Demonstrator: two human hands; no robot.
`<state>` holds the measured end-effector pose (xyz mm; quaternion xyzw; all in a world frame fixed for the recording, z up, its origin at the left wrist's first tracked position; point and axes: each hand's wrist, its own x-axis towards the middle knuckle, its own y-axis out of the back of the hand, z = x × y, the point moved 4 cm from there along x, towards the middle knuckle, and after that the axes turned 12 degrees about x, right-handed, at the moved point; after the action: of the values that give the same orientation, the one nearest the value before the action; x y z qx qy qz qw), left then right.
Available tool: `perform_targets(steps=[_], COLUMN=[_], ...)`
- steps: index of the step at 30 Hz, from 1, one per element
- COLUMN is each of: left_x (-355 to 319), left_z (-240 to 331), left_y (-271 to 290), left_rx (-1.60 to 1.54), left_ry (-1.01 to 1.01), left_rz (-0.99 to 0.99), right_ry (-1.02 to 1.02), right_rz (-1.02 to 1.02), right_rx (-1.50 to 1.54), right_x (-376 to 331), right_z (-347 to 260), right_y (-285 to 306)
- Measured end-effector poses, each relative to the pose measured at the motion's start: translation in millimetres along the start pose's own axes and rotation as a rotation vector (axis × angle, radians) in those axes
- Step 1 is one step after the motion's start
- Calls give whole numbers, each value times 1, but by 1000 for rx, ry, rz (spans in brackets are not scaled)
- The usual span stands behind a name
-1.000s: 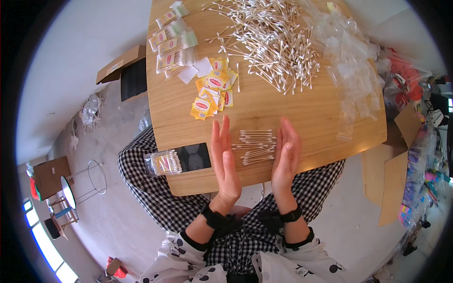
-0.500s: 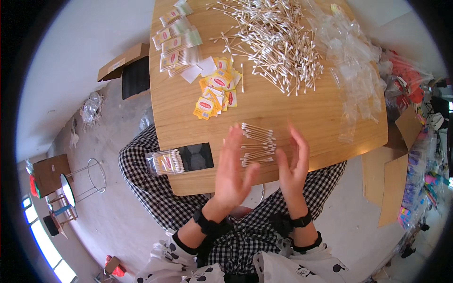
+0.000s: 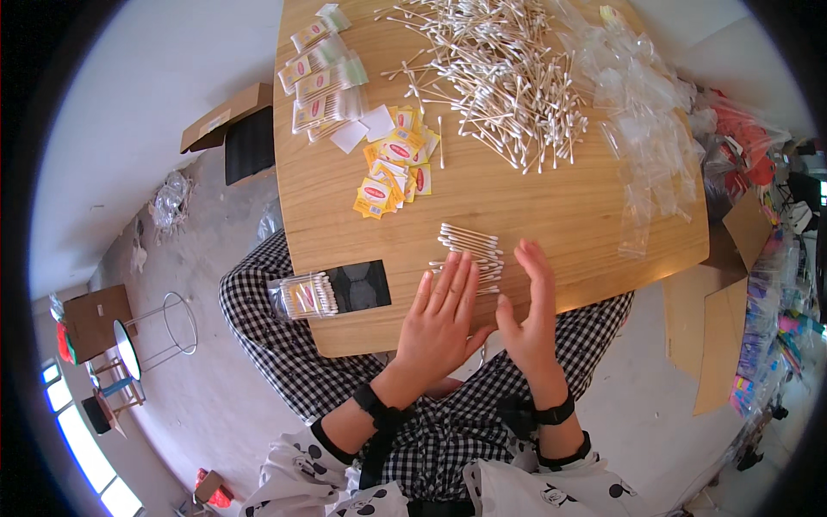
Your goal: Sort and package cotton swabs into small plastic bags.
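Observation:
A small row of cotton swabs (image 3: 469,237) lies side by side on the wooden table (image 3: 551,228) in front of me. My left hand (image 3: 441,314) rests flat over the near part of this row, fingers stretched and covering some of the swabs. To the right of the row is my right hand (image 3: 532,310), its thumb and fingers apart and nothing in them. Left of my hands, a clear bag filled with cotton swabs (image 3: 308,295) sits by the table edge, next to a black rectangular pad (image 3: 359,285).
A big heap of loose swabs (image 3: 508,77) covers the far middle. Yellow-and-white cards (image 3: 394,164) lie scattered left of it, near stacked filled bags (image 3: 323,77). Empty clear bags (image 3: 646,129) spread along the right. Open cardboard boxes (image 3: 719,345) stand on the floor beyond the right edge.
My left hand has turned flatter and come down over the near swabs. My right hand has shifted slightly nearer to me, still beside the row.

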<state>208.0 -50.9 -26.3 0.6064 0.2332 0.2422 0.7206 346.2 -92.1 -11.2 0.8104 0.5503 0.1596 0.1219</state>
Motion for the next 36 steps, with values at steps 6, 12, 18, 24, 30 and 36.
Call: perform_targets(steps=[6, 12, 18, 24, 30, 36], left_x=[-7, -16, -5, -5, -8, -8], left_z=[8, 14, 7, 7, 6, 6], left_y=[-10, -9, -7, -10, -10, -10], left_rx=[95, 92, 99, 41, 61, 48], left_ry=[9, 9, 48, 43, 42, 41], left_rz=[-43, -34, -12, 8, 36, 79], right_ry=[7, 124, 261, 295, 365, 289], right_rz=[89, -17, -144, -254, -302, -342], right_rx=[-36, -149, -321, -465, -533, -507], right_x=[5, 35, 58, 68, 77, 76], right_z=[3, -7, -13, -13, -27, -23], right_y=[10, 4, -17, -26, -31, -32])
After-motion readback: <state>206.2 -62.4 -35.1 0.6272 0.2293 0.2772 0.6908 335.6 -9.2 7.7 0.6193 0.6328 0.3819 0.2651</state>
